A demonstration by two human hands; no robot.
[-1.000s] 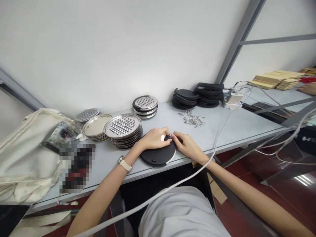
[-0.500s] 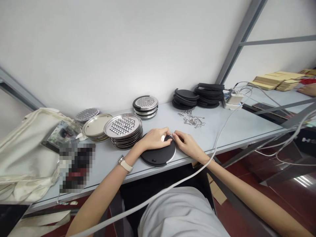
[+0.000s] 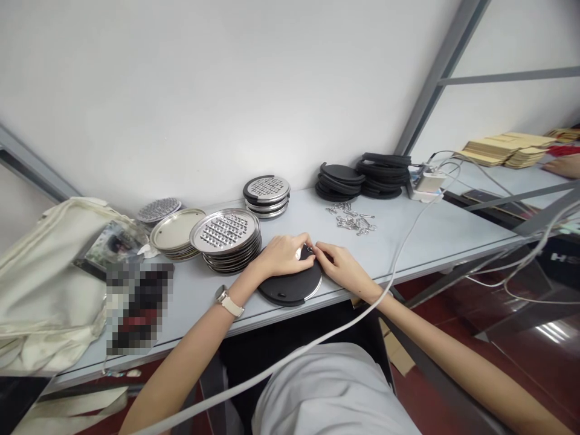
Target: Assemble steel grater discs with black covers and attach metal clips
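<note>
A black round disc with a silver rim [image 3: 290, 287] lies at the table's front edge. My left hand [image 3: 285, 257] is over its top, thumb and fingers curled on the far right part of the disc. At that same edge my right hand [image 3: 338, 263] has its thumb and forefinger pinched on a small metal clip [image 3: 310, 248], mostly hidden by the fingers. Behind the hands lies a loose heap of metal clips [image 3: 356, 221]. Left of the disc stands a stack of round metal graters [image 3: 225, 232].
Round metal plates [image 3: 177, 231] and another grater stack [image 3: 267, 192] stand along the wall. Black discs [image 3: 339, 179] are piled by a power strip [image 3: 423, 192]. A white cable [image 3: 326, 331] crosses in front of my forearms. Someone's hand [image 3: 564, 166] shows at far right.
Both hands stay at the disc's edge. My right fingers have shifted slightly left, closer to my left fingers, with the metal clip between them.
</note>
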